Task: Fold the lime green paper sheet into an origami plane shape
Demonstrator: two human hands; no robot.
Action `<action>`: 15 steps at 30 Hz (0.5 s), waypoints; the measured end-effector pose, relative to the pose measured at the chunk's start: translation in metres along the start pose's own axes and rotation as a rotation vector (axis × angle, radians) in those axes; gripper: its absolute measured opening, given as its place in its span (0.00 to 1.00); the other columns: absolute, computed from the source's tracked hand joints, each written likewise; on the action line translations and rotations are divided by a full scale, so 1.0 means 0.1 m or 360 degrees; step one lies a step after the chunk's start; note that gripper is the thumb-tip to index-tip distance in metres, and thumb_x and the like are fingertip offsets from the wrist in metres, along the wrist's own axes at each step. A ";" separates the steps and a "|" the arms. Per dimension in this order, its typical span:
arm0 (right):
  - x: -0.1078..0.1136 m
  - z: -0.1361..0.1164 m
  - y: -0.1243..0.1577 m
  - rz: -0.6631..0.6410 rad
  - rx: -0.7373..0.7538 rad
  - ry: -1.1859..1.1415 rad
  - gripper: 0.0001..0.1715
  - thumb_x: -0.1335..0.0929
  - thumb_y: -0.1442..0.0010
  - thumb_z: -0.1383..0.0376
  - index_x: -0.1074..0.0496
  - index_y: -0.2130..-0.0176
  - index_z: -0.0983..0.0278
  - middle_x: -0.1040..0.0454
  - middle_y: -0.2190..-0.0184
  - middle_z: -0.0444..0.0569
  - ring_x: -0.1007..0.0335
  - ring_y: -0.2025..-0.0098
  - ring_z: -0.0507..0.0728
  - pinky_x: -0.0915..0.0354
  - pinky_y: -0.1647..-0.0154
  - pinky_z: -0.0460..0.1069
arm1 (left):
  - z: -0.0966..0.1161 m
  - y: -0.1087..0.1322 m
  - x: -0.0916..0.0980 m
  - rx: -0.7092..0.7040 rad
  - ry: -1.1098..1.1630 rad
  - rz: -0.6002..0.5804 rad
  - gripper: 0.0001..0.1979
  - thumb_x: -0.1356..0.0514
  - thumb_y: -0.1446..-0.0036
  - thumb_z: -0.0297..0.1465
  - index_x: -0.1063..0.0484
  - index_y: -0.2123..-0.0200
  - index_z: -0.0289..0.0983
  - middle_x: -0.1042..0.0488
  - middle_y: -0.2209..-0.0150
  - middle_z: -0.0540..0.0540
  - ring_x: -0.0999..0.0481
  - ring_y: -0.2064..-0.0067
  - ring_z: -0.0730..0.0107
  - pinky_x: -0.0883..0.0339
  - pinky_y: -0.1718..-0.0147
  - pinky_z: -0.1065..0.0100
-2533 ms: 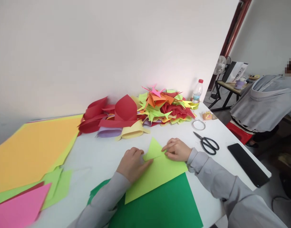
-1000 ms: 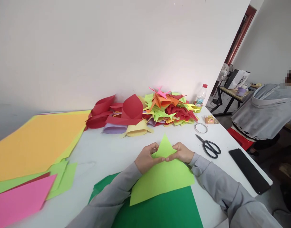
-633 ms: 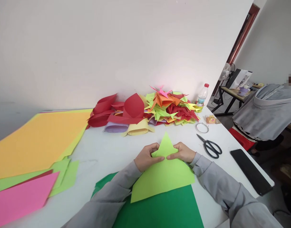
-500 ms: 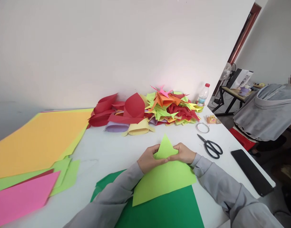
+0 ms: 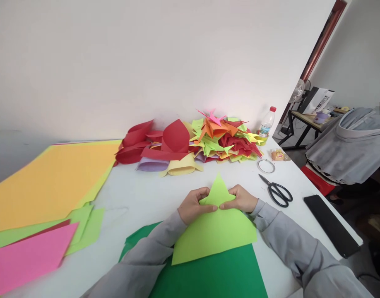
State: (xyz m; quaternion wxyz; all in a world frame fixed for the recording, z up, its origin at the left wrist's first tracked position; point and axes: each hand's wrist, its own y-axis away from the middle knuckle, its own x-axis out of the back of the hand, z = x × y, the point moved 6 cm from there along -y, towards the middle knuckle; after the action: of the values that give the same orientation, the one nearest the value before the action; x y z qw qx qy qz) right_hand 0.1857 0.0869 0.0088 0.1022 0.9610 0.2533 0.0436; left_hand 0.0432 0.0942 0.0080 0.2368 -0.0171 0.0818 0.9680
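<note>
A light green paper (image 5: 217, 234) with a pointed, folded top lies partly over a dark green sheet (image 5: 221, 275). My left hand (image 5: 194, 205) grips its left side just below the point, thumb pressed on the front and fingers curled behind. On the right side my right hand (image 5: 242, 200) pinches the same paper, its thumb near the left thumb. The two thumb tips are slightly apart. The lower part of the light green paper spreads out below both hands. Fingers behind the folded top are partly hidden.
Scissors (image 5: 277, 191), a wire ring (image 5: 265, 166) and a black phone-like object (image 5: 331, 225) lie right. Behind are folded paper pieces (image 5: 215, 140), red paper shapes (image 5: 174, 140) and a bottle (image 5: 266, 124). Orange sheets (image 5: 59, 178) and a pink sheet (image 5: 34, 256) lie left. A person (image 5: 360, 145) sits far right.
The thumbs have moved slightly apart, and the folded top now flares out more at its lower corners. Both hands still hold the light green paper. The view has shifted slightly.
</note>
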 end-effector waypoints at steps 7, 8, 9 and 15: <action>0.00 0.02 0.00 -0.0004 -0.0062 -0.0080 0.24 0.21 0.68 0.56 0.22 0.72 0.70 0.23 0.76 0.47 0.30 0.76 0.53 0.34 0.71 0.49 | -0.03 0.00 0.02 0.0054 0.0000 0.0032 0.21 0.26 0.73 0.34 0.31 0.76 0.35 0.24 0.76 0.52 0.26 0.74 0.67 0.32 0.75 0.67; 0.01 0.02 0.00 0.0010 -0.0052 -0.0091 0.24 0.21 0.68 0.57 0.22 0.72 0.70 0.23 0.76 0.47 0.30 0.76 0.53 0.34 0.71 0.49 | -0.04 0.00 0.02 0.0058 0.0008 0.0040 0.21 0.26 0.74 0.35 0.31 0.76 0.35 0.24 0.75 0.51 0.25 0.74 0.67 0.31 0.75 0.67; 0.02 0.02 0.00 0.0028 -0.0044 -0.0108 0.24 0.21 0.68 0.57 0.22 0.72 0.70 0.23 0.76 0.47 0.30 0.76 0.53 0.34 0.71 0.49 | -0.05 0.00 0.02 0.0064 0.0018 0.0048 0.22 0.26 0.74 0.37 0.31 0.75 0.36 0.24 0.75 0.51 0.25 0.75 0.67 0.31 0.75 0.66; 0.07 0.01 -0.01 0.0082 -0.0002 -0.0137 0.23 0.21 0.68 0.59 0.22 0.72 0.71 0.24 0.78 0.47 0.29 0.74 0.54 0.33 0.69 0.50 | -0.11 -0.02 0.05 0.0112 0.0061 0.0078 0.25 0.26 0.74 0.43 0.34 0.77 0.37 0.25 0.81 0.51 0.26 0.80 0.68 0.32 0.79 0.67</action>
State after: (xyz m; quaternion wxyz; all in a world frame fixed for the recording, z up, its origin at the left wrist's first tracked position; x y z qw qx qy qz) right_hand 0.1915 0.0913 0.0074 0.1125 0.9681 0.2237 0.0051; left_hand 0.0398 0.0963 -0.0037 0.2120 -0.0253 0.1206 0.9695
